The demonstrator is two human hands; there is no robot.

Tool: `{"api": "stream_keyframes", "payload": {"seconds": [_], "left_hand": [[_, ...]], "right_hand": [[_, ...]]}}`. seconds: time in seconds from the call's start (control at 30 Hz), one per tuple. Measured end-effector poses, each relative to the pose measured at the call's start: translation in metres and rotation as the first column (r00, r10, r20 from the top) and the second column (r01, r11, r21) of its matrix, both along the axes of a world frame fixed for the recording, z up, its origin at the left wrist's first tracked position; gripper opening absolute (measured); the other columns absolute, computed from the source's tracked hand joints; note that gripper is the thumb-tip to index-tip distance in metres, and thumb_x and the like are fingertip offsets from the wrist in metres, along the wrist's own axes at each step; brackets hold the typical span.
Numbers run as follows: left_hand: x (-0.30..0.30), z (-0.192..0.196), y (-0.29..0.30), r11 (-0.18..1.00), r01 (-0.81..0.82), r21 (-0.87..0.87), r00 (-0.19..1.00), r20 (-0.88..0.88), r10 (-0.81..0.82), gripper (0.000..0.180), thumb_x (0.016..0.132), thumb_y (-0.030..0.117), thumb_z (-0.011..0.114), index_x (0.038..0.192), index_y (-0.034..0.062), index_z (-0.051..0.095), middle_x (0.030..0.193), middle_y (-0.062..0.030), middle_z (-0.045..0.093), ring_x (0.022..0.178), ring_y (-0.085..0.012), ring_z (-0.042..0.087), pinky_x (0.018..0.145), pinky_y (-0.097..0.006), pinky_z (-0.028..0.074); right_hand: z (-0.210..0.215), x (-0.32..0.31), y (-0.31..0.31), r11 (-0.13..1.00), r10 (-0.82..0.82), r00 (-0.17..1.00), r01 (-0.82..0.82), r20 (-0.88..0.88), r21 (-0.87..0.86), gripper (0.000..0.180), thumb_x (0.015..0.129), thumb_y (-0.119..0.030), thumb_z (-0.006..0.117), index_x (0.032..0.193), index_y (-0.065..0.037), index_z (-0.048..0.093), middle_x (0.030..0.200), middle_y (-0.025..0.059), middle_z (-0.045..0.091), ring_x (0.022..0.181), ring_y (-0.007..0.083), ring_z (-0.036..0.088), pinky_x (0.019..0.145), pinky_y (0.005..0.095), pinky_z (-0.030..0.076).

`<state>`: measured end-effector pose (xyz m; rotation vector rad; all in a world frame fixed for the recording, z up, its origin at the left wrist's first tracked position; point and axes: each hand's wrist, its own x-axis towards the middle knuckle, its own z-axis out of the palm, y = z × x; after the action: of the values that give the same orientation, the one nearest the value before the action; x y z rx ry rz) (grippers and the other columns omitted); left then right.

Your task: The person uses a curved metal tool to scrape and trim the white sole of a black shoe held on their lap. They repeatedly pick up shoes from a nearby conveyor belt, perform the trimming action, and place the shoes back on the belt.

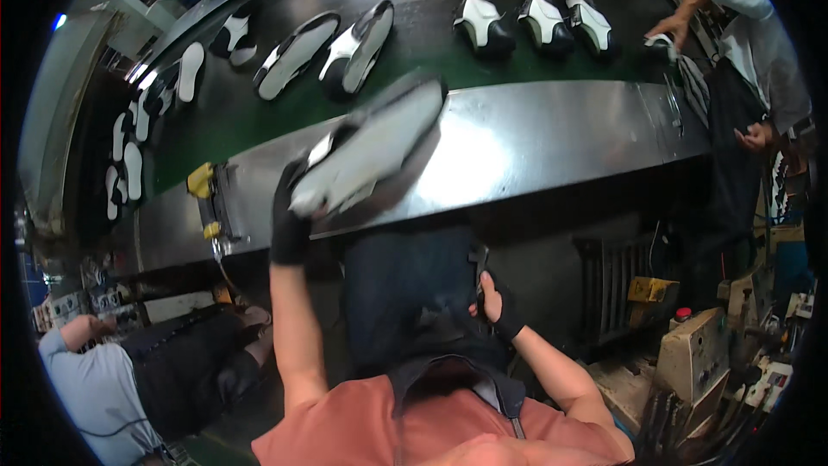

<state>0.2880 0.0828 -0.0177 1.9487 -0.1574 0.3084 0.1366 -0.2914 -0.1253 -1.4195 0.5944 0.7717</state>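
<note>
At the far left, pale-soled shoes point(133, 170) lie on the dark green belt point(211, 131). Next, a yellow-and-black tool point(203, 198) rests on the metal ledge point(569, 125). The left hand point(291, 220), black-gloved, pinches the near end of 1 motion-blurred shoe point(379, 151), tilted above the ledge, sole showing. The right hand point(492, 300) is low, fingers curled by a thin dark thing point(480, 261); I can't tell whether they grip it. Rightward, a co-worker's hand point(673, 28) touches another shoe point(660, 41).

A dark collar point(511, 390) tops the salmon shirt point(345, 418), and black gloves point(291, 237) are worn
</note>
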Motion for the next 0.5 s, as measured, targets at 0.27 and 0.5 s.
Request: {"api": "stream_keyframes", "payload": {"seconds": [0.27,0.5], "left_hand": [[-0.162,0.008,-0.079,0.927,0.014,-0.376,0.977,-0.191,-0.092,0.029,0.074,0.016,0.071,0.098,0.0009,0.063,0.116,-0.0115,0.056,0.109,-0.0214,0.052,0.092,-0.033,0.043],[-0.134,0.018,-0.124,0.916,0.169,-0.365,0.920,-0.274,-0.279,0.035,0.096,0.027,0.047,0.090,-0.0017,0.065,0.091,-0.0085,0.066,0.082,-0.0171,0.061,0.080,-0.031,0.047]], "right_hand": [[0.090,-0.047,0.000,0.983,0.185,0.968,-0.186,0.171,-0.012,0.058,0.096,-0.050,0.037,0.084,0.002,0.059,0.069,0.0114,0.064,0.060,0.0148,0.061,0.060,0.0287,0.050],[0.146,-0.067,0.028,0.848,0.367,0.888,-0.442,0.278,0.292,0.047,0.101,-0.040,0.031,0.115,-0.001,0.052,0.101,0.0081,0.063,0.093,0.0158,0.060,0.080,0.0281,0.048]]}}
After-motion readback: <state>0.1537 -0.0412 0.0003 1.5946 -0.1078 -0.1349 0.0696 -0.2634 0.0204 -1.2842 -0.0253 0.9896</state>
